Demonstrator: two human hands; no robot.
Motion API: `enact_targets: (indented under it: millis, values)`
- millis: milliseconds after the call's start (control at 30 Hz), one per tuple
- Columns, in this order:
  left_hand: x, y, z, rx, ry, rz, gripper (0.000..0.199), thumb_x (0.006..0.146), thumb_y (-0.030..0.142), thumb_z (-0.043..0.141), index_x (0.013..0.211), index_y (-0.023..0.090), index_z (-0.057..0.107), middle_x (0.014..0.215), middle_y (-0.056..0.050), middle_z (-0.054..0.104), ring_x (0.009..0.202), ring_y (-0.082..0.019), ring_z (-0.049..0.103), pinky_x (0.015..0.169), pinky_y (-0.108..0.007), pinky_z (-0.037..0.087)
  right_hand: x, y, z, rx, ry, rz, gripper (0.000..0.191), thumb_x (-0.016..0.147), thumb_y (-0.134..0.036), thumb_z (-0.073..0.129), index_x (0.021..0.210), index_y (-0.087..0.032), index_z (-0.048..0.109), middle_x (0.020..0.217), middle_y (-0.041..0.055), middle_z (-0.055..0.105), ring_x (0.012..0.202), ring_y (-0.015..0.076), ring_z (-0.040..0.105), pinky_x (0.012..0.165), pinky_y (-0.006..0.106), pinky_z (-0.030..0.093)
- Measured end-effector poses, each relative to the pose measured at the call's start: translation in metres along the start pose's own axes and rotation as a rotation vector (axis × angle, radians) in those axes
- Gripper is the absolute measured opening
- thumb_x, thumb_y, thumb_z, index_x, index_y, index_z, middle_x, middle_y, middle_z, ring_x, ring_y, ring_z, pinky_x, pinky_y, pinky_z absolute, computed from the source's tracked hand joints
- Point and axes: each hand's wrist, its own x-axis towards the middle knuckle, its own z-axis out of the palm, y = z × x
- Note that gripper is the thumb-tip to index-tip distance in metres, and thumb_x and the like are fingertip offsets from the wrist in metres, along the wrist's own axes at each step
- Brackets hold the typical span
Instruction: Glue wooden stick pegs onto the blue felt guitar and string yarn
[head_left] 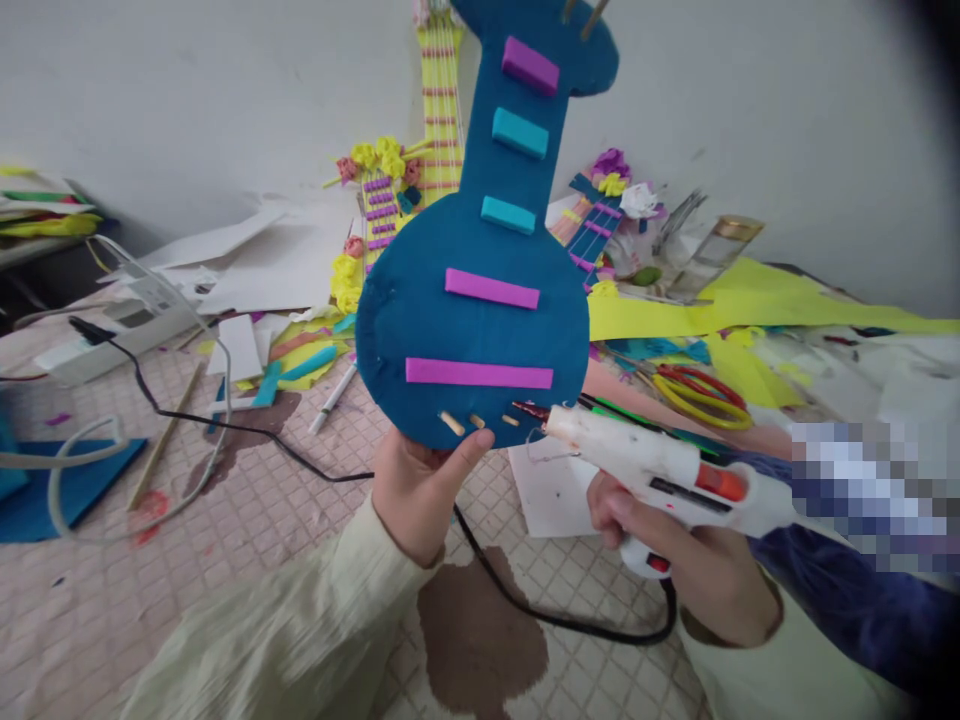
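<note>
Gripped at its bottom edge by my left hand, a blue guitar-shaped craft piece stands upright. My thumb lies over its front and the other fingers are hidden behind. Purple strips and light-blue strips cross its neck and body. Several short wooden sticks poke out near the bottom edge. My right hand is wrapped round the handle of a white hot glue gun. Its dark nozzle points left, close beside the rightmost stick; whether they touch I cannot tell.
Finished-looking paper guitars lean at the wall behind. A glass jar, yellow paper, scissors and scraps crowd the right. On the left lie a power strip, a marker and a wooden stick. A black cord crosses the table.
</note>
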Motion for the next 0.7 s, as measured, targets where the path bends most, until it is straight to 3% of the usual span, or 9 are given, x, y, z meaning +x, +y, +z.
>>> enact_targets:
  millis: [200, 700]
  values:
    - [0.0025, 0.0058, 0.0026, -0.008, 0.054, -0.019, 0.043, 0.063, 0.014, 0.069, 0.102, 0.019, 0.052, 0.097, -0.004, 0.069, 0.085, -0.019, 0.065, 0.075, -0.031, 0.056, -0.0007, 0.0035, -0.0044, 0.053, -0.136, 0.102, 0.031, 0.080, -0.040, 0.049, 0.058, -0.018, 0.054, 0.053, 0.0021, 0.053, 0.050, 0.0147, 0.052, 0.050, 0.029, 0.042]
    - [0.0021, 0.0042, 0.0014, -0.039, 0.033, 0.006, 0.035, 0.065, 0.014, 0.069, 0.096, 0.018, 0.053, 0.095, -0.003, 0.068, 0.088, -0.017, 0.064, 0.077, -0.027, 0.054, -0.0042, 0.0004, -0.0028, -0.019, -0.086, 0.193, 0.034, 0.077, -0.045, 0.049, 0.055, -0.019, 0.050, 0.050, 0.0010, 0.051, 0.049, 0.0156, 0.051, 0.052, 0.031, 0.040]
